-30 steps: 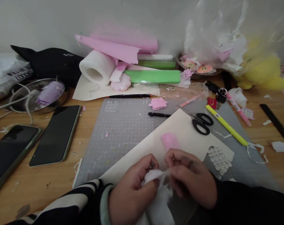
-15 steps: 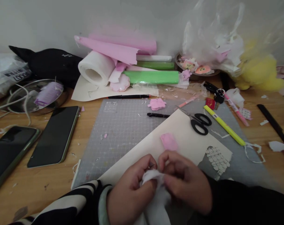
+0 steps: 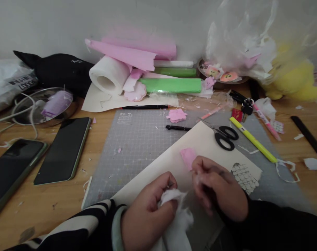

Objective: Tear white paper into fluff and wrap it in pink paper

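Observation:
A crumpled white tissue (image 3: 175,216) is gripped in my left hand (image 3: 148,212), its ragged top edge poking out past the thumb and its lower part hanging down. My right hand (image 3: 218,188) is apart from the tissue, to its right, with thumb and fingers pinched together. A tiny pale bit shows at those fingertips, too small to name. Just beyond them a pink piece (image 3: 187,157), folded or padded, lies on a cream sheet of paper (image 3: 158,170). Black-handled scissors (image 3: 225,137) rest across that sheet's far corner.
Beneath the sheet is a grey cutting mat (image 3: 129,146). A yellow marker (image 3: 252,139), a black pen (image 3: 178,128) and pink paper cutouts (image 3: 176,115) lie about. Two phones (image 3: 63,150) are at left. A paper roll (image 3: 110,75) and green roll (image 3: 171,85) stand behind.
My right hand has pulled away from the tissue, moving right and slightly up. My left hand keeps its hold, and the tissue's loose edge now stands free.

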`<state>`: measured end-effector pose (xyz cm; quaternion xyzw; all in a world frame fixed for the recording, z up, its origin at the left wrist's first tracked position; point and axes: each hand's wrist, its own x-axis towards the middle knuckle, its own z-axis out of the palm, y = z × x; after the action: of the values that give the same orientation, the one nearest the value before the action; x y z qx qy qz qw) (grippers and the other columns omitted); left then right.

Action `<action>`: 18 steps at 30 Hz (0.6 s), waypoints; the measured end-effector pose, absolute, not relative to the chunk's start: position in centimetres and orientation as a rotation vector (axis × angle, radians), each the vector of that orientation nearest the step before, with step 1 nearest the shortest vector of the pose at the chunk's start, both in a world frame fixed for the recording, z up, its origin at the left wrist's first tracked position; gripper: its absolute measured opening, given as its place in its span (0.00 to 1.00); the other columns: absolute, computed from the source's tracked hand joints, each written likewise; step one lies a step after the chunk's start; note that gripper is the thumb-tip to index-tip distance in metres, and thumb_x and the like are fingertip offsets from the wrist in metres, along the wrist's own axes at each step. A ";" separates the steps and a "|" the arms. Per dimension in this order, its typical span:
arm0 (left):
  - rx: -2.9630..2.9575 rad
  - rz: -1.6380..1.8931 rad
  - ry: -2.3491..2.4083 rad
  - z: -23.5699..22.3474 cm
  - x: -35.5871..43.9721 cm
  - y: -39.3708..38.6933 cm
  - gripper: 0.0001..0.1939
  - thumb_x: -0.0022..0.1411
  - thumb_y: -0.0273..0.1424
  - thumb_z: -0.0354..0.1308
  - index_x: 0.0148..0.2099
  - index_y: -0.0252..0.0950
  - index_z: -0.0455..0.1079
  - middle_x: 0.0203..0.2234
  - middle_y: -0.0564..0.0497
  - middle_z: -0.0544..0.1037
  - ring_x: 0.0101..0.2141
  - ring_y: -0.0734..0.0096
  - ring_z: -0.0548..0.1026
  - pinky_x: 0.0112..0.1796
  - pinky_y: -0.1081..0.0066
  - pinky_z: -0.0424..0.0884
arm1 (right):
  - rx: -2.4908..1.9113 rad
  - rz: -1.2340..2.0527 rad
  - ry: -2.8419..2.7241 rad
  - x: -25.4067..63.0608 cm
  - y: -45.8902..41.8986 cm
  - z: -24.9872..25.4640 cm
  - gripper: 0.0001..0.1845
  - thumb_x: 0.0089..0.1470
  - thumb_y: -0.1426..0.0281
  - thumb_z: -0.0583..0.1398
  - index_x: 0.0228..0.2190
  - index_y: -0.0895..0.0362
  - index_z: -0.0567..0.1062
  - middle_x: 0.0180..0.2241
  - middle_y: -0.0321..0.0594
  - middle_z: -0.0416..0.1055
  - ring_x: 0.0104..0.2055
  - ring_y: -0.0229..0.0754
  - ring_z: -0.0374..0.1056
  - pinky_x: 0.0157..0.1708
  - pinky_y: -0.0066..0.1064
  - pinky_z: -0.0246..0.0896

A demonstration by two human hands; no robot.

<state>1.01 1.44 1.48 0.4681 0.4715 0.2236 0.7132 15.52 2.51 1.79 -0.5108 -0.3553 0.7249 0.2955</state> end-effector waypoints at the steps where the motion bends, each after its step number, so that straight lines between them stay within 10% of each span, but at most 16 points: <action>1: 1.045 0.502 1.051 1.5 1.0 1.4 0.04 0.50 0.29 0.46 0.26 0.37 0.52 0.18 0.59 0.55 0.22 0.77 0.54 0.24 0.75 0.54 | -1.359 1.914 -0.944 15.5 2.5 1.8 0.03 0.37 0.72 0.49 0.20 0.55 0.54 0.08 0.24 0.57 0.08 0.28 0.47 0.06 0.18 0.42; 18: 1.061 0.499 1.021 1.3 0.9 1.3 0.03 0.49 0.28 0.45 0.27 0.36 0.52 0.19 0.58 0.55 0.22 0.77 0.54 0.24 0.75 0.54 | -1.354 1.813 -1.081 15.3 1.9 1.8 0.02 0.40 0.73 0.48 0.19 0.56 0.56 0.08 0.25 0.55 0.09 0.26 0.47 0.09 0.18 0.41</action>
<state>0.90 1.33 1.30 0.4786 0.4608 0.2253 0.7127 15.30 1.87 1.76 -0.5131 -0.4097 0.6869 0.3115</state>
